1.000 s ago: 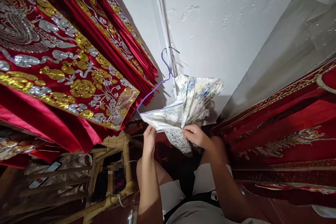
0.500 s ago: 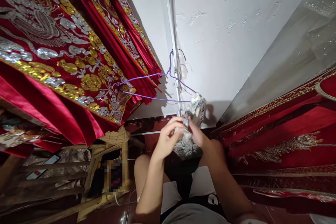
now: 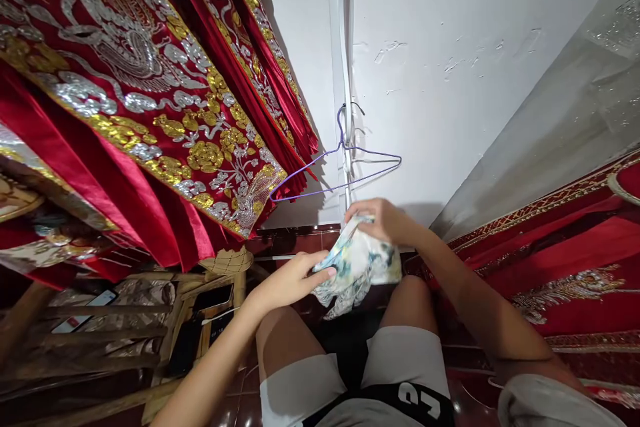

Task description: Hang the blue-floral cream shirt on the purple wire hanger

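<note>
Both my hands hold a crumpled white floral cloth (image 3: 357, 267) over my knees. My left hand (image 3: 295, 278) pinches its left edge. My right hand (image 3: 385, 221) grips its top, fingers closed on the fabric. Just above the cloth, a bare purple wire hanger (image 3: 340, 170) hangs by its hook from a white vertical pipe (image 3: 344, 80) on the wall. Neither hand touches the hanger.
Red garments with gold and silver embroidery (image 3: 150, 113) hang at the left, and more red embroidered fabric (image 3: 560, 260) lies at the right. A wooden and woven chair (image 3: 200, 320) with a phone (image 3: 85, 317) stands low left. Dark red tiled floor lies below.
The floral cloth came off the purple hanger and is bunched in both hands. The hanger now swings bare. The view tilted slightly downward, and the hands dropped toward my knees.
</note>
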A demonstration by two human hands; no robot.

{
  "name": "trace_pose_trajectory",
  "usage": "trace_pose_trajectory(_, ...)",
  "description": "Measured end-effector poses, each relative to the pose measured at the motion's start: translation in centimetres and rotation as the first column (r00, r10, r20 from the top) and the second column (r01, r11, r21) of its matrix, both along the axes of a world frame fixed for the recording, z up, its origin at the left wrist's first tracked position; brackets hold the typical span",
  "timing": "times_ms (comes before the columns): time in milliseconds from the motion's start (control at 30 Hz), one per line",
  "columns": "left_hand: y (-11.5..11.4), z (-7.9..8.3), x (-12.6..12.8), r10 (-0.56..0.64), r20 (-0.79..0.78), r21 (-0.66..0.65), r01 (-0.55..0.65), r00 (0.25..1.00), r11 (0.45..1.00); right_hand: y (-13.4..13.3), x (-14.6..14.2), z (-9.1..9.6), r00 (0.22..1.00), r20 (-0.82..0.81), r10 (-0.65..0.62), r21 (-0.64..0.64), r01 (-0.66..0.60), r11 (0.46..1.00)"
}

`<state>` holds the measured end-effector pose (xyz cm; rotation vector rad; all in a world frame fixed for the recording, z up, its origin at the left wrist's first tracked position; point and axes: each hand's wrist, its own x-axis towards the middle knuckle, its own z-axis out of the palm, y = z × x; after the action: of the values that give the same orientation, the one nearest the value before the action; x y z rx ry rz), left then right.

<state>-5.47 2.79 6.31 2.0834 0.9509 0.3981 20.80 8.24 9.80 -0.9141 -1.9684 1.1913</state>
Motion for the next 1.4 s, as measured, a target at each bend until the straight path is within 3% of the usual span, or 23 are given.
trace_pose_trajectory(67,-0.5,0.8,-1.3,0.076,-0.149,0.056,-0.068,0.986,0.996,2.3,0.8,-0.5,0.963,-0.039,-0.266,0.103,0.268,0.958)
trace_pose_trajectory(133,-1.0,2.0,-2.4,0.155,-0.272,0.115,-0.127,0.95,0.985,4.7,1.4,-1.8,0.921,-0.024,-0.388,0.054,0.389,0.92)
trace_pose_trajectory(233,-1.0,3.3,-3.5,0.237,-0.419,0.173,-0.179,0.877,0.969,7.0,1.8,-4.2,0.922,0.075,-0.381,0.02,0.38,0.925)
trace_pose_trajectory(333,0.4,3.0,-4.5,0.286,-0.514,0.202,-0.21,0.809,0.957,7.0,2.2,-5.6,0.922,0.125,-0.366,0.132,0.35,0.927)
trace_pose_trajectory(400,2.0,2.1,-5.3,0.335,-0.461,0.242,-0.247,0.821,0.938,5.9,2.8,-5.7,0.919,0.139,-0.368,0.187,0.341,0.921)
trace_pose_trajectory(533,5.2,0.6,-6.1,0.36,-0.162,0.398,-0.273,0.919,0.876,3.0,4.8,-4.8,0.897,0.167,-0.409,0.259,0.36,0.896)
trace_pose_trajectory(633,6.1,1.1,-4.8,0.341,0.02,0.497,-0.306,0.94,0.812,1.4,5.7,-4.0,0.897,0.175,-0.405,0.326,0.335,0.884)
trace_pose_trajectory(733,6.5,2.7,-2.3,0.338,0.179,0.53,-0.38,0.924,0.758,0.2,5.5,-3.4,0.891,0.207,-0.405,0.316,0.331,0.889)
trace_pose_trajectory(800,7.2,3.8,-0.8,0.319,0.24,0.509,-0.399,0.917,0.763,-0.5,5.0,-2.9,0.888,0.263,-0.378,0.276,0.307,0.911)
trace_pose_trajectory(900,8.9,4.7,0.2,0.246,0.231,0.427,-0.325,0.941,0.844,-1.3,5.1,-1.6,0.902,0.297,-0.312,0.231,0.249,0.94)
trace_pose_trajectory(967,9.8,5.0,0.0,0.185,0.188,0.395,-0.247,0.964,0.885,-1.1,6.3,-0.7,0.899,0.19,-0.394,0.243,0.345,0.906)
trace_pose_trajectory(1000,10.0,5.1,-0.2,0.169,0.163,0.398,-0.222,0.972,0.89,-0.8,7.2,-0.3,0.871,0.119,-0.476,0.242,0.44,0.865)
trace_pose_trajectory(1067,10.1,5.4,-0.7,0.182,0.121,0.437,-0.217,0.976,0.873,0.0,9.1,0.3,0.755,0.02,-0.656,0.219,0.637,0.739)
trace_pose_trajectory(1133,9.9,5.7,-1.1,0.217,0.09,0.49,-0.233,0.972,0.84,0.7,10.8,0.7,0.679,0.015,-0.734,0.202,0.717,0.667)
trace_pose_trajectory(1200,9.9,5.9,-1.3,0.258,0.105,0.546,-0.272,0.96,0.793,0.9,11.9,1.1,0.696,0.031,-0.717,0.175,0.702,0.69)
trace_pose_trajectory(1267,10.1,6.0,-1.5,0.319,0.174,0.569,-0.359,0.932,0.739,0.3,12.5,1.9,0.778,0.058,-0.625,0.078,0.621,0.78)
trace_pose_trajectory(1333,10.6,5.8,-1.7,0.387,0.257,0.487,-0.465,0.885,0.739,-0.6,12.9,3.2,0.859,0.106,-0.5,-0.069,0.508,0.858)
trace_pose_trajectory(1400,10.9,5.5,-1.9,0.442,0.301,0.349,-0.529,0.845,0.774,-1.5,13.2,4.9,0.916,0.163,-0.366,-0.195,0.394,0.898)
